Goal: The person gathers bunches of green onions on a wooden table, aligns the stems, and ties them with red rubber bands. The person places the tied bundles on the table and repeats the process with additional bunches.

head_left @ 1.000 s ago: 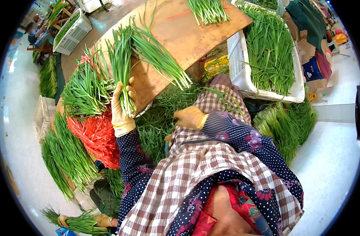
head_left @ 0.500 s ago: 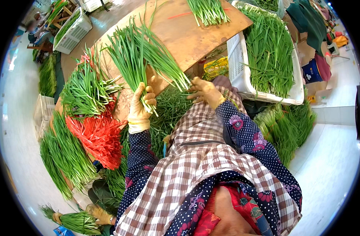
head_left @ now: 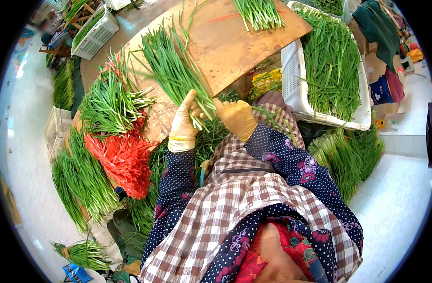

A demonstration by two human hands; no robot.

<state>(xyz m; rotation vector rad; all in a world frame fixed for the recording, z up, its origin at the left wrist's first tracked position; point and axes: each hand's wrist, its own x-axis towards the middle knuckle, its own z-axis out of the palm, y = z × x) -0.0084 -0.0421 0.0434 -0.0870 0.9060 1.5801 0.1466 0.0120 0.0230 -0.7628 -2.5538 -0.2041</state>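
Observation:
My left hand (head_left: pixel 185 120), in a pale yellow glove, is closed round the white stem ends of a bunch of garlic chives (head_left: pixel 171 63). The green leaves fan away over the table's near edge. Right beside those stems is my gloved right hand (head_left: pixel 237 118), its fingers curled and pinched at the bunch's right side. A few loose green blades (head_left: pixel 270 114) show past its knuckles; its fingertips are partly hidden. To the left lie another chive bunch (head_left: pixel 110 104) and a heap of red ties (head_left: pixel 124 162).
The curved wooden table (head_left: pixel 225 47) carries another chive bunch (head_left: pixel 258 13) at its far side. A white crate (head_left: pixel 293 80) full of chives stands at right, with more chives (head_left: pixel 343 155) on the floor below. At lower left, a co-worker's glove (head_left: pixel 132 268) is near a tied bundle (head_left: pixel 86 253).
The two sheaves in front of me are now together in my left hand. My right hand has moved left to the stems and closed. The co-worker's glove has left the tied bundle.

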